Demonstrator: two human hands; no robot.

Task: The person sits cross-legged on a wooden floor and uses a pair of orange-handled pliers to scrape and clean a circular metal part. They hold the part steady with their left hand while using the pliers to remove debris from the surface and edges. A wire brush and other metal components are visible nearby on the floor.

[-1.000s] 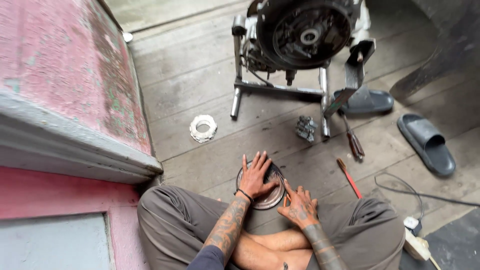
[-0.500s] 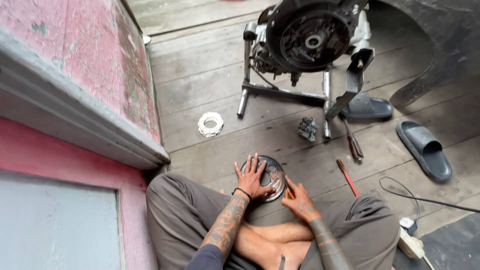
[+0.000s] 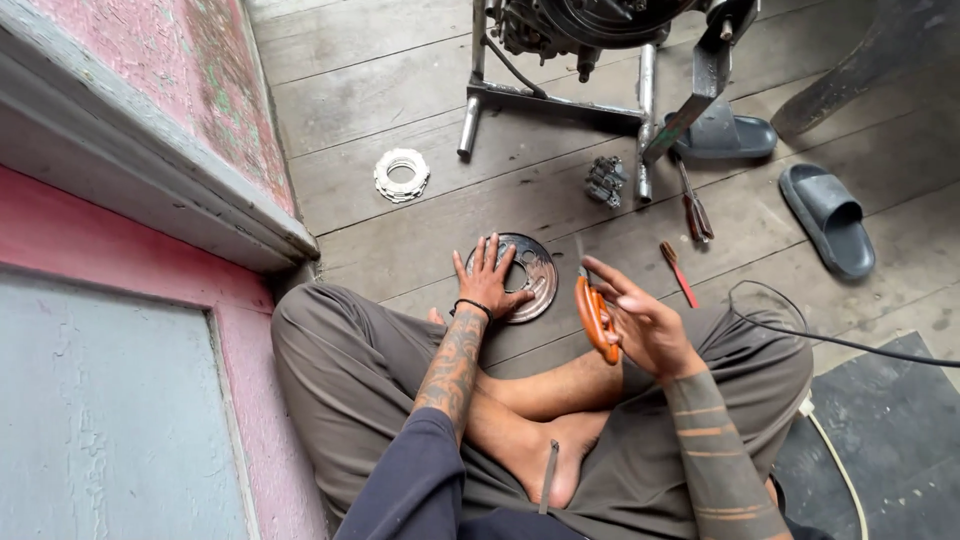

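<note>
Pressing: left hand [image 3: 487, 278], fingers spread flat on round metal plate [image 3: 530, 275] on floor [image 3: 380, 90]
Gripping: right hand [image 3: 640, 320] closed on orange-handled tool [image 3: 595, 315], right of plate

Two grey sandals [image 3: 828, 218], a toothed ring [image 3: 401, 174] and screwdrivers [image 3: 692, 210] lie on floorboards [image 3: 380, 90].

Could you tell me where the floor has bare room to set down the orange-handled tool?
Bare boards lie between the white ring and the round metal plate, and between the red screwdriver and the sandal. Around the stand, small part and pliers it is crowded.
</note>
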